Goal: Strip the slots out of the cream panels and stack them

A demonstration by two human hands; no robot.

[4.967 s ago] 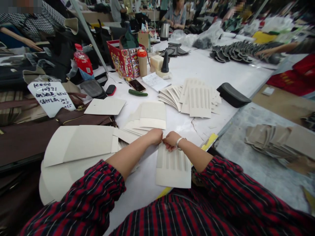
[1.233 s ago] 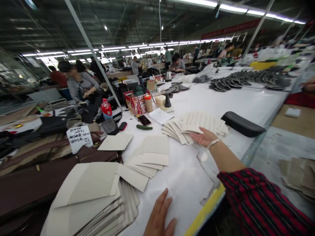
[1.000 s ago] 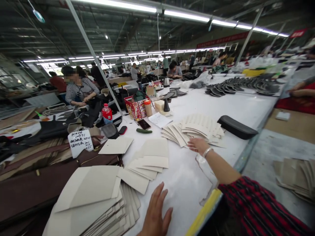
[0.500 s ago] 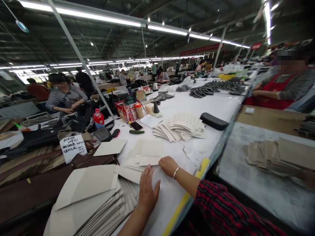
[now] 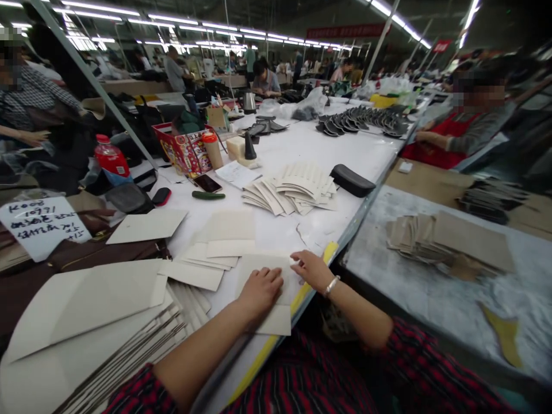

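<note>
A cream-coloured flat panel [image 5: 276,321] with a crosswise line near its lower end lies at the table's near edge. My left hand [image 5: 261,292] rests on it, palm down, fingers together and slightly bent. At the panel's upper right corner is my right hand [image 5: 314,270], thumb and fingertips drawn together around a small whitish bit I cannot make out. Several similar panels [image 5: 230,230] lie overlapped just beyond my left hand. To the left rises a big stack of larger curved cream panels [image 5: 90,293].
Fanned cream pieces [image 5: 302,185] lie farther up the white table [image 5: 284,152], beside a black case [image 5: 351,179]. A phone [image 5: 207,183], green knife-like object [image 5: 209,195] and red patterned box [image 5: 181,150] stand left. Yellow tape [image 5: 259,368] runs along the edge. A co-worker [image 5: 457,126] sits right.
A panel now lies at the near edge under my left hand, which has moved onto it. My right hand has left the overlapped panels for this panel's corner. The view has tilted down and rightward.
</note>
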